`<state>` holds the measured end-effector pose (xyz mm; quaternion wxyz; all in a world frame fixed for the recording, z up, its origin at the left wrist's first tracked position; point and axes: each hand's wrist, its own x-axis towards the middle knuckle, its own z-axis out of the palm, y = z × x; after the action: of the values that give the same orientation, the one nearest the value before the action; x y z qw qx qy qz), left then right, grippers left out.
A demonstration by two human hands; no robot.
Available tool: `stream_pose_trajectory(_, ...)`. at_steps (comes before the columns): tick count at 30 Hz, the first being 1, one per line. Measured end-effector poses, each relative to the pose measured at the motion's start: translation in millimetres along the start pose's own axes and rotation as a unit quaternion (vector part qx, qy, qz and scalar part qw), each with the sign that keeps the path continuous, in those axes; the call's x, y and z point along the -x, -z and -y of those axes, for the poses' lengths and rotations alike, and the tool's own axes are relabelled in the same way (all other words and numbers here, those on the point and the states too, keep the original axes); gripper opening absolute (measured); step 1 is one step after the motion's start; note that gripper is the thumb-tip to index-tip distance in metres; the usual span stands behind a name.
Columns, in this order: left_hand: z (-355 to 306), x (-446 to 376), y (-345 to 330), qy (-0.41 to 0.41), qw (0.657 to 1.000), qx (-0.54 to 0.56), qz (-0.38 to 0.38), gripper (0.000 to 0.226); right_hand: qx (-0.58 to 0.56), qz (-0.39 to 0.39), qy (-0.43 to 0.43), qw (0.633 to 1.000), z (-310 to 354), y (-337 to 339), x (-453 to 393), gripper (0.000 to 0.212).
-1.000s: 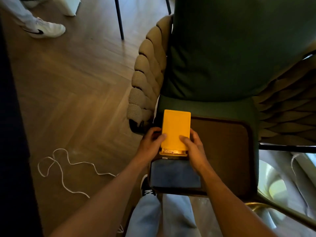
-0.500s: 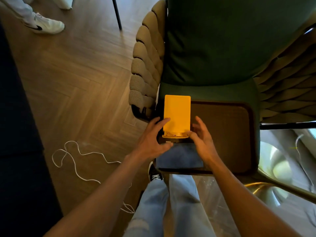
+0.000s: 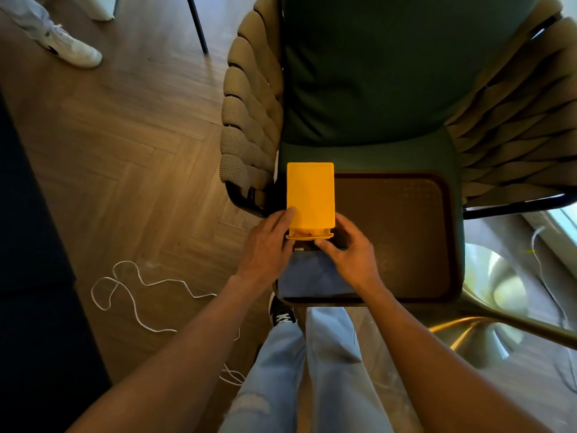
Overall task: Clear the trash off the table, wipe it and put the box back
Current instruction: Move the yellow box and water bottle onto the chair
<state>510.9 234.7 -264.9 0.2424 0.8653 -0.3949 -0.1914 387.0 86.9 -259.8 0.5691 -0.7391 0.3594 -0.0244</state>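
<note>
A person stood over a brown tray [image 3: 406,239] that sat on the front of a green chair [image 3: 374,89]. A yellow box [image 3: 310,195] stood at the tray's left edge, near the far left corner. A blue cloth [image 3: 312,276] lay at the tray's near left corner, just in front of the box.

The left hand [image 3: 268,248] rested against the box's left side, with its fingers laid along it and the thumb hidden. It looked like a light hold, not a tight one. The right hand [image 3: 349,251] was at the box's near right corner, fingers bent in toward the little lip at the bottom. Whether those fingers truly pinched the lip could not be told, because the spot was dark.

The step looked like getting hold of the box so it could be carried back to its place. To do it well, both hands should take the box by its two long sides and squeeze evenly. The box should go straight up, so it does not drag on the cloth or bump the tray's rim. It should stay level, since something small seemed to sit in the lip and might fall out. The person should also watch the white string [image 3: 140,282] on the wood floor [image 3: 125,151] to the left and step over it.
</note>
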Motion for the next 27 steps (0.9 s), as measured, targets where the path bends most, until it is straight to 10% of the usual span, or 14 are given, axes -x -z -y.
stream_pose_trajectory(11, 5, -10, -3, -0.022, 0.997, -0.045, -0.063, 0.05, 0.014, -0.044, 0.0, 0.999, 4, -5, -10, 0.039)
stream_pose_trajectory(21, 3, -2, -13, 0.092, 0.994, 0.052, 0.029, 0.1, 0.023, 0.011, -0.074, 0.997, -16, -8, -13, 0.078)
stream_pose_trajectory(27, 7, -6, -24, 0.105, 0.992, 0.062, 0.013, 0.085, 0.089, 0.012, -0.053, 0.995, -26, -11, -25, 0.067)
